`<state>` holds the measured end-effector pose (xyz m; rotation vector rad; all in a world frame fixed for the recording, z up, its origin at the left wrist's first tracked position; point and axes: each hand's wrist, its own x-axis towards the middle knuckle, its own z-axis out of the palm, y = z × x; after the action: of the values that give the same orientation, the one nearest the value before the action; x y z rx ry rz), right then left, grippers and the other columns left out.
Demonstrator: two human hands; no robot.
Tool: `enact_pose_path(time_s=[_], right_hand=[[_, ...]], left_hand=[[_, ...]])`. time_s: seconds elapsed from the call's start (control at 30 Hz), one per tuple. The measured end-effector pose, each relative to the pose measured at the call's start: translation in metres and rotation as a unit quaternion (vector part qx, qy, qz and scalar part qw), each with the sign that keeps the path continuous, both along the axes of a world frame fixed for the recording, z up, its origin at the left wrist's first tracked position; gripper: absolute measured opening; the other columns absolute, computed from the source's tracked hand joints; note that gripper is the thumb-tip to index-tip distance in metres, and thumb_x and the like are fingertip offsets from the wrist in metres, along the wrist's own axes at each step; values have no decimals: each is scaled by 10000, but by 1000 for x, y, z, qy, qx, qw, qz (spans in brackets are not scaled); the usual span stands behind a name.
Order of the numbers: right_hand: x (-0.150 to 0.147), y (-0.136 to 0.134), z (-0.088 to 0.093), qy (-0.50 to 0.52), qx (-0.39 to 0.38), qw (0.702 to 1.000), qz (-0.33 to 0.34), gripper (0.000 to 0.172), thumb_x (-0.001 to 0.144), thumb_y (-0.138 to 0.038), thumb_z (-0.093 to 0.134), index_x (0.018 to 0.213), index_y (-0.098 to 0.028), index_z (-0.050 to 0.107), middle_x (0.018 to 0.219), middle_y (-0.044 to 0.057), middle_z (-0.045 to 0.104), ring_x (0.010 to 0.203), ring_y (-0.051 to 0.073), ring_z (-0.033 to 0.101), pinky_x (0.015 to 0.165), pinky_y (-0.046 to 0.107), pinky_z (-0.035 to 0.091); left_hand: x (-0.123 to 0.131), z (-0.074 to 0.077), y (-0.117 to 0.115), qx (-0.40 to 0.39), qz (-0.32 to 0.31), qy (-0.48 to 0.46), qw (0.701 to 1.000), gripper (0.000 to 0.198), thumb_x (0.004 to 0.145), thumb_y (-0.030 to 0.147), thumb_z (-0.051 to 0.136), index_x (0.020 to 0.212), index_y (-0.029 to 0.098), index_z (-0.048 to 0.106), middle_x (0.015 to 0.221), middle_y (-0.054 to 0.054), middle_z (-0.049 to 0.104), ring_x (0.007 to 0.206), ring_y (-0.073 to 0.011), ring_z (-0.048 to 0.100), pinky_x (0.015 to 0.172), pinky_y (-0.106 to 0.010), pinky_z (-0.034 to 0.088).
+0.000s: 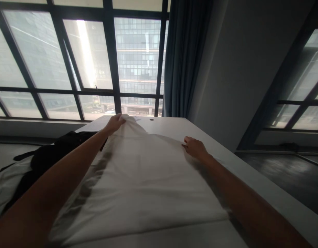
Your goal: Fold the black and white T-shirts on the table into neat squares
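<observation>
A large piece of white cloth [154, 175] spreads over the white table [171, 124] in front of me, with soft creases across it. My left hand [115, 123] is closed on its far left corner and holds that corner raised, so the fabric slopes up toward it. Lower and to the right, my right hand [194, 147] pinches the far right corner. Between the two hands the far edge sags a little. Along the left side the cloth hangs in shaded folds. Whether it is a single or double layer I cannot tell.
Left of the cloth lies a black bag [58, 151] with straps. A dark round hole [151, 120] shows near the table's far end. Beyond stand a dark-framed window [137, 55], a blue curtain [186, 62] and a grey pillar [233, 69]. The table's right edge drops to dark floor [285, 175].
</observation>
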<state>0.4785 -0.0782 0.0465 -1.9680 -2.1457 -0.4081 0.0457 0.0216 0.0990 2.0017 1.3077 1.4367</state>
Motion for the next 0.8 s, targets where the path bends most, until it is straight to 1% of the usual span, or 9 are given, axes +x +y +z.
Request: enact_pose_path(time_s=[0.1, 0.17, 0.27, 0.33, 0.43, 0.53, 0.6, 0.73, 0.8], right_hand=[[16, -38, -13, 12, -20, 999, 40, 254, 889, -339, 595, 1108, -212, 618, 1111, 88, 687, 899, 211, 634, 745, 288, 422], [27, -58, -24, -10, -45, 997, 58, 271, 843, -282, 638, 1103, -206, 638, 1106, 84, 690, 940, 221, 626, 798, 305, 415], [37, -80, -33, -52, -37, 997, 52, 216, 823, -215, 610, 1022, -192, 690, 1061, 100, 698, 1016, 255, 600, 873, 353, 387], [41, -89, -34, -66, -21, 997, 38, 200, 815, -176, 579, 962, -195, 713, 1051, 106, 696, 1042, 263, 584, 891, 372, 370], [47, -95, -33, -71, -1, 997, 23, 235, 810, -141, 547, 955, -194, 724, 1072, 113, 691, 1054, 258, 572, 899, 381, 356], [59, -95, -36, -70, 12, 997, 2, 260, 813, -129, 526, 966, -199, 724, 1084, 106, 691, 1062, 256, 571, 912, 393, 346], [69, -93, -38, -66, 30, 997, -14, 255, 824, -129, 512, 953, -199, 720, 1079, 99, 694, 1059, 252, 576, 919, 393, 340], [85, -89, -41, -37, 83, 995, -43, 218, 866, -187, 495, 956, -179, 693, 1041, 104, 701, 1015, 249, 593, 878, 371, 351], [89, -88, -40, -23, 105, 993, -48, 224, 882, -209, 476, 970, -171, 679, 1020, 103, 704, 986, 246, 598, 848, 359, 360]], left_hand=[[-26, -9, -60, 36, -30, 16, 999, 626, 664, 613, 692, 1072, 138, 681, 1037, -108, 720, 1016, -322, 636, 864, -426, 526], [-41, -22, -97, -13, -7, 85, 996, 649, 651, 638, 692, 1103, 172, 706, 1071, -111, 731, 1086, -379, 614, 881, -479, 517], [-51, -34, -135, -71, 23, 151, 986, 557, 699, 603, 657, 1136, 263, 725, 1066, -84, 747, 1103, -402, 613, 871, -522, 505], [-53, -39, -153, -74, 30, 162, 984, 500, 734, 558, 619, 1148, 298, 725, 1059, -68, 752, 1101, -391, 619, 880, -520, 498], [-53, -51, -181, -88, 21, 211, 973, 476, 752, 506, 567, 1135, 276, 732, 1034, -62, 754, 1085, -359, 629, 913, -476, 495], [-54, -67, -208, -107, -3, 243, 964, 450, 743, 492, 558, 1048, 224, 751, 945, -67, 752, 976, -314, 660, 893, -420, 513], [-56, -74, -221, -99, -31, 225, 969, 412, 741, 498, 564, 948, 193, 747, 868, -70, 737, 878, -277, 664, 839, -381, 528], [-65, -72, -230, -92, -126, 147, 977, 333, 760, 484, 595, 767, 158, 664, 741, -40, 666, 751, -214, 620, 724, -308, 512], [-70, -68, -231, -112, -142, 121, 976, 334, 770, 484, 602, 720, 156, 628, 706, -24, 638, 714, -195, 597, 684, -286, 493]])
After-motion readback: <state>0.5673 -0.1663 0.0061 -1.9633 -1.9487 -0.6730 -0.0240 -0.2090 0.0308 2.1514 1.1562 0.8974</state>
